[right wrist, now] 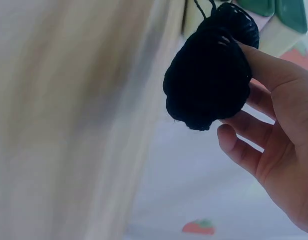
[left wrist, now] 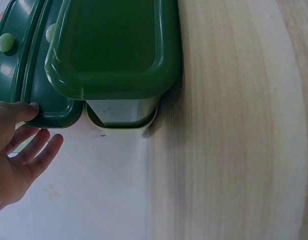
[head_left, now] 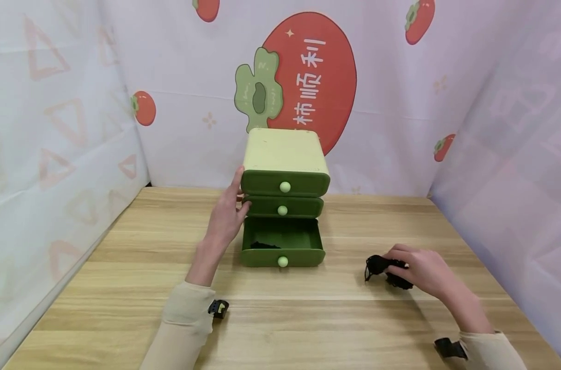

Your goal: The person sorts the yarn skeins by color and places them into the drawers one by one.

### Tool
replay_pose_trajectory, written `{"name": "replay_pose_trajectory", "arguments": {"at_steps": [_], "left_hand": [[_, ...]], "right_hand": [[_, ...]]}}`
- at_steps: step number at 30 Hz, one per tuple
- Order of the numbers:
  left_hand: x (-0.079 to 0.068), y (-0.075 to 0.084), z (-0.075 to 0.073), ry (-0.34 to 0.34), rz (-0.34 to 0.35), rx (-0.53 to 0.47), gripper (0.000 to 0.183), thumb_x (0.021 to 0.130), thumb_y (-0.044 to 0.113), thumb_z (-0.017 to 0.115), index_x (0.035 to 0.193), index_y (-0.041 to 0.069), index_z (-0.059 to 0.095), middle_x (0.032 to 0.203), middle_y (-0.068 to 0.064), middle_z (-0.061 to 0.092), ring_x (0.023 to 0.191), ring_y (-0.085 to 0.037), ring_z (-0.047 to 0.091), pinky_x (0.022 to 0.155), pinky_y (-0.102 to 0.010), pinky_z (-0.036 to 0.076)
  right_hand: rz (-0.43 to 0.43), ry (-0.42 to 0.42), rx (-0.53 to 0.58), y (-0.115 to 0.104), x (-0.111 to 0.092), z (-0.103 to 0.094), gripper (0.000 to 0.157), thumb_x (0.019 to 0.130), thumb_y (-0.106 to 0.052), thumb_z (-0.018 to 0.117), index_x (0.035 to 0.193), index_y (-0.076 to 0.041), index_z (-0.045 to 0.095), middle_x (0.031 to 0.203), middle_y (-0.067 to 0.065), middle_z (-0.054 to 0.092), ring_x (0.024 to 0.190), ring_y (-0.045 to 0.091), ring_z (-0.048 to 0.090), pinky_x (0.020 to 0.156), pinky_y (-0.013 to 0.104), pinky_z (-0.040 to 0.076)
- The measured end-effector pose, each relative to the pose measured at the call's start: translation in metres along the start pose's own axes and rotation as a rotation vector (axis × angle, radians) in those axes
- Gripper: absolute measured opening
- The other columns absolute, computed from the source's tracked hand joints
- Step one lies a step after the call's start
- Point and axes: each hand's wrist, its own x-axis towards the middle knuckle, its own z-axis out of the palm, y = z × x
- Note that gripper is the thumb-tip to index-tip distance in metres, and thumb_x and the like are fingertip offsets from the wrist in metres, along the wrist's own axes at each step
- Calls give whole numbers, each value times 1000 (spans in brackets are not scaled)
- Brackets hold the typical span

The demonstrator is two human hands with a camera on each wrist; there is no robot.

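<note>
A small cabinet [head_left: 285, 149] with a cream top and green drawers stands in the middle of the table. Its bottom drawer [head_left: 282, 257] is pulled out, and a black thing [head_left: 263, 245] lies inside, its kind unclear. My left hand [head_left: 225, 213] is at the cabinet's left side; in the left wrist view its thumb [left wrist: 26, 111] touches the corner of the middle drawer's front [left wrist: 46, 100], the other fingers loosely extended. To the right, my right hand [head_left: 421, 267] pinches a bundle of black yarn [right wrist: 208, 75] between thumb and fingers, just over the table; a loop hangs off it.
The wooden table [head_left: 308, 318] runs back to a pale cloth backdrop [head_left: 192, 144] printed with red persimmons. Cloth walls rise at the left [head_left: 54, 154] and right [head_left: 516, 180]. Round pale knobs, such as the bottom knob [head_left: 282, 261], jut from the drawer fronts.
</note>
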Motion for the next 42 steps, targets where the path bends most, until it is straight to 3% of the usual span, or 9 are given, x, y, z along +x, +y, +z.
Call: {"name": "replay_pose_trajectory", "arguments": {"at_steps": [7,15,23,33,42], "left_hand": [[0,-2,1,-1,-11,2,92,94,2,66,160,34,11,122,-16,61,102,-32,67,77,-39,62],[0,-1,2,-1,6,5,92,94,2,66,160,34,11,120,-16,62,100,-32,67,76,-38,62],[0,-2,3,1,4,16,92,94,3,66,160,34,10,121,-16,61,101,-32,67,76,-38,62],[0,-3,3,14,14,13,91,93,2,66,160,33,12,120,-16,62,99,-32,67,74,-39,62],[0,-2,3,13,9,8,91,94,2,66,160,33,13,121,-16,61,99,-32,67,74,-40,62]], "right_hand": [[-75,56,8,-11,27,-3,20,77,-17,83,96,-20,76,87,-15,66,62,-4,57,50,20,44],[-110,59,-7,-20,49,0,12,81,-19,80,92,-21,74,85,-15,64,61,-1,57,50,22,45],[-130,52,17,-32,67,0,16,84,-22,79,100,-21,77,88,-15,66,62,1,61,53,25,50],[-167,156,-20,-54,96,7,17,77,-24,85,90,-21,75,86,-12,68,57,6,62,46,27,46],[-182,218,-33,-79,125,17,13,83,-25,81,95,-22,77,90,-11,70,63,5,67,46,25,47]]}}
